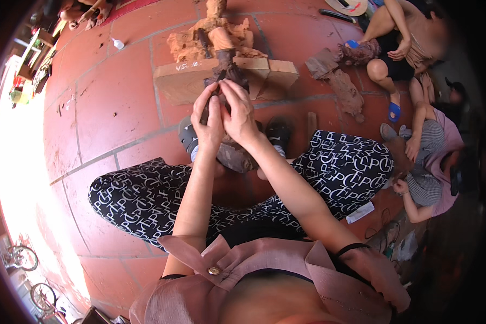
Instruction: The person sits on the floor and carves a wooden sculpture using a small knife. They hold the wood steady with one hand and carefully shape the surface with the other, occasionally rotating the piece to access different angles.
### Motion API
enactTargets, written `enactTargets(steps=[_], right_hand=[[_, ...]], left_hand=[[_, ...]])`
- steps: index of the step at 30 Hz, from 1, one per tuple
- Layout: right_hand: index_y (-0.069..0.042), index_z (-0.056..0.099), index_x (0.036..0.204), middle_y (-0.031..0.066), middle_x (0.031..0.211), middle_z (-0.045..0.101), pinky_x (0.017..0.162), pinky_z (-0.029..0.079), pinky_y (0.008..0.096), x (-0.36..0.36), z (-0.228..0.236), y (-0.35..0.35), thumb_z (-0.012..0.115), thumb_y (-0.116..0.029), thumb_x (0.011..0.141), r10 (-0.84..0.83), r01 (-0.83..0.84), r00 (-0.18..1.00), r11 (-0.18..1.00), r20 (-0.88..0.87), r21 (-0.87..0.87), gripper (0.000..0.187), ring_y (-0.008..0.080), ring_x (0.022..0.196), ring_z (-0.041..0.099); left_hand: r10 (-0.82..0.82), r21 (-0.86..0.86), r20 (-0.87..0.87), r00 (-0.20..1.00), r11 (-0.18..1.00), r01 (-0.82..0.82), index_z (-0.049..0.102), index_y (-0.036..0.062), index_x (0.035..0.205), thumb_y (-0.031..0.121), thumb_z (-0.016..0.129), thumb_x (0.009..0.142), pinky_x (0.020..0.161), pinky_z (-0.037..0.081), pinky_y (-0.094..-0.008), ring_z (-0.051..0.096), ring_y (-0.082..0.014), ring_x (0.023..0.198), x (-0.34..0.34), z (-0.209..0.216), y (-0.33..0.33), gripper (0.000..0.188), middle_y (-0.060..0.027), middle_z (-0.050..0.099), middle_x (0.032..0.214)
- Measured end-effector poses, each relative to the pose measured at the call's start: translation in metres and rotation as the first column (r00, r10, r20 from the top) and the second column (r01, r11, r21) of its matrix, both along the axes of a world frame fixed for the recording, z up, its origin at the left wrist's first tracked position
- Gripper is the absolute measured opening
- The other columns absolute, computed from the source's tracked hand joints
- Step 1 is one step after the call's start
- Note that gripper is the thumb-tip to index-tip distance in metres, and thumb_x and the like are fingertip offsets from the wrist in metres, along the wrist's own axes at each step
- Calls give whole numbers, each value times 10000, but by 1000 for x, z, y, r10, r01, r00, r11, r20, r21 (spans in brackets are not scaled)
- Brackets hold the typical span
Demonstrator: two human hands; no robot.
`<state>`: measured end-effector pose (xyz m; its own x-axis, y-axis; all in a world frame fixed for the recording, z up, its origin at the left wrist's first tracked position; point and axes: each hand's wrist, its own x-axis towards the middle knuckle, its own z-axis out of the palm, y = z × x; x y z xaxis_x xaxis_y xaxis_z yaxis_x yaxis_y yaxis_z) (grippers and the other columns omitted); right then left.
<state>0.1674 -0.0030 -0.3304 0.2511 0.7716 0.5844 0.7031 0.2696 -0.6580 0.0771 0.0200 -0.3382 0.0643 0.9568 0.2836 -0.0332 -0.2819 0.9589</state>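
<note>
A dark brown carved wood piece (228, 67) stretches away from me over a pale wooden block (181, 81). Its near end is between my two hands, partly covered by them. My left hand (208, 116) curls against its left side, thumb up. Pressed close beside it, my right hand (238, 110) lays bent fingers over the top of the carving. Whether a small tool or sheet is under the fingers is hidden. Below my hands, between my feet, a brownish wood chunk (235, 158) shows.
Rough orange carved wood (243, 38) lies behind the block. More dark wood pieces (343, 89) rest on the red tile floor at the right, near two seated people (434, 146). A small white bottle (118, 44) is at the far left.
</note>
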Motion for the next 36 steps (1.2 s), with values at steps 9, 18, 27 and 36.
enactTargets(steps=[9, 18, 27, 36], right_hand=[[44, 487, 1218, 199, 1229, 490, 960, 415, 399, 0, -2, -3, 631, 1, 724, 47, -52, 992, 998, -116, -40, 517, 348, 1127, 486], [36, 514, 1188, 185, 1214, 498, 943, 427, 394, 2, -3, -1, 627, 2, 705, 2, -7, 997, 998, -81, -63, 497, 338, 1095, 501], [42, 518, 1162, 184, 1178, 516, 957, 427, 387, 4, 2, -1, 615, 0, 719, 0, -11, 995, 994, -96, -113, 456, 336, 1097, 514], [44, 537, 1149, 184, 1168, 528, 925, 454, 387, 6, -1, 0, 616, 4, 724, 6, -10, 996, 999, -94, -51, 434, 331, 1070, 537]], left_hand=[[-52, -6, 45, 998, 999, 53, 551, -40, 1191, 62, 453, 934, 944, 436, -326, 558, -206, 1064, 3, 2, -5, 293, -142, 600, 1157], [-74, -10, 66, 995, 997, 75, 536, -37, 1209, 67, 449, 941, 961, 428, -342, 548, -221, 1087, 2, -6, -2, 300, -146, 586, 1182], [-95, -58, 120, 988, 993, 102, 532, -34, 1208, 82, 450, 947, 942, 439, -338, 553, -218, 1072, 3, -3, -5, 297, -156, 586, 1165], [-106, -55, 156, 982, 992, 116, 518, -28, 1223, 80, 439, 948, 940, 438, -339, 550, -218, 1075, 5, -5, -7, 306, -149, 578, 1179]])
